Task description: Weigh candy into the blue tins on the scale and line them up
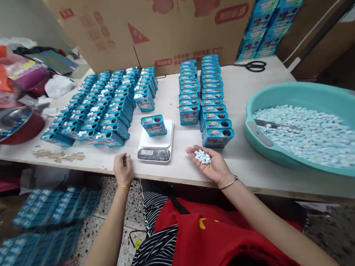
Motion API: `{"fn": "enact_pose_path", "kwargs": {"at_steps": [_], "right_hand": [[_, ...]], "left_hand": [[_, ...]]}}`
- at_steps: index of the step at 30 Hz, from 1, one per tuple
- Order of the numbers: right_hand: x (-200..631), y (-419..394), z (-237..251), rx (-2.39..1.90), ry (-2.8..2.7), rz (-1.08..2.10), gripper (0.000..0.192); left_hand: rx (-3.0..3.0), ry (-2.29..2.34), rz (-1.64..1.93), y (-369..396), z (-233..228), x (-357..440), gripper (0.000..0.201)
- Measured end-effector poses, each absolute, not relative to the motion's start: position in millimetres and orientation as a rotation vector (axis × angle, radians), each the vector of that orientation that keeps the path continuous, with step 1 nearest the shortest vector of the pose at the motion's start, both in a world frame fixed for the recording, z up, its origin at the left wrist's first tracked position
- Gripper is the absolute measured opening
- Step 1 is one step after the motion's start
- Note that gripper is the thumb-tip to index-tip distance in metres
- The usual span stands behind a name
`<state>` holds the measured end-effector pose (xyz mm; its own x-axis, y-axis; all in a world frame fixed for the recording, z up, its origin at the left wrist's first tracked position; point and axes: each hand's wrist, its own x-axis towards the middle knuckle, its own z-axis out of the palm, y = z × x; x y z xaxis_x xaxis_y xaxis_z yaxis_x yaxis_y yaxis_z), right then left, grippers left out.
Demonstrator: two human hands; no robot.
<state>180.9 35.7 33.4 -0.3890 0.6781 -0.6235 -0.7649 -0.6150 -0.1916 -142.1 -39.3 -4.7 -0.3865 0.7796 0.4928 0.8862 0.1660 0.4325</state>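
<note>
Worktop (246, 93): pale surface, stain patch near front left edge. On it: small white scale (155, 145) carrying one blue box (153, 125); block of filled blue boxes (100, 109) at left; two rows of blue boxes with round holes (207, 98) at centre; teal basin (315, 124) of pale tablets at right; black scissors (254, 65) at back; large cardboard carton (138, 17) along rear; metal bowl (10, 123) at far left.

Small pale-blue candies (203, 156) lie heaped in an upturned palm; a blue tin (154, 125) sits on the scale
</note>
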Motion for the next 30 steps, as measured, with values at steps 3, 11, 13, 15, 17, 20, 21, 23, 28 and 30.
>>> {"fn": "enact_pose_path", "kwargs": {"at_steps": [3, 11, 13, 15, 17, 20, 21, 23, 28, 30], "right_hand": [[180, 45, 31, -0.848, 0.188, 2.056, 0.022], [184, 57, 38, -0.798, 0.291, 2.025, 0.023], [183, 57, 41, -0.761, 0.302, 2.01, 0.025], [181, 53, 43, -0.716, 0.318, 1.998, 0.025], [178, 42, 44, -0.678, 0.356, 1.96, 0.024], [178, 7, 47, -0.65, 0.393, 1.796, 0.025], [180, -11, 48, -0.65, 0.383, 1.712, 0.027], [188, -53, 51, -0.667, 0.331, 1.527, 0.031], [206, -156, 57, -0.77, 0.249, 1.163, 0.029], [208, -177, 58, -0.789, 0.246, 1.091, 0.028]], "left_hand": [[-1.661, -2.302, -0.985, -39, -5, -142, 0.025], [-1.798, -2.293, -0.822, -24, 0, -143, 0.023], [-1.832, -2.297, -0.784, -21, 0, -142, 0.024], [-1.869, -2.317, -0.755, -21, -3, -141, 0.026], [-1.898, -2.344, -0.758, -21, -7, -141, 0.029], [-1.941, -2.336, -0.863, -21, -15, -144, 0.035], [-1.967, -2.315, -0.921, -20, -17, -144, 0.037], [-2.017, -2.265, -1.06, -20, -15, -143, 0.038], [-2.207, -1.984, -1.326, -54, 7, -138, 0.028], [-2.605, -1.769, -1.205, -80, 4, -130, 0.022]]}}
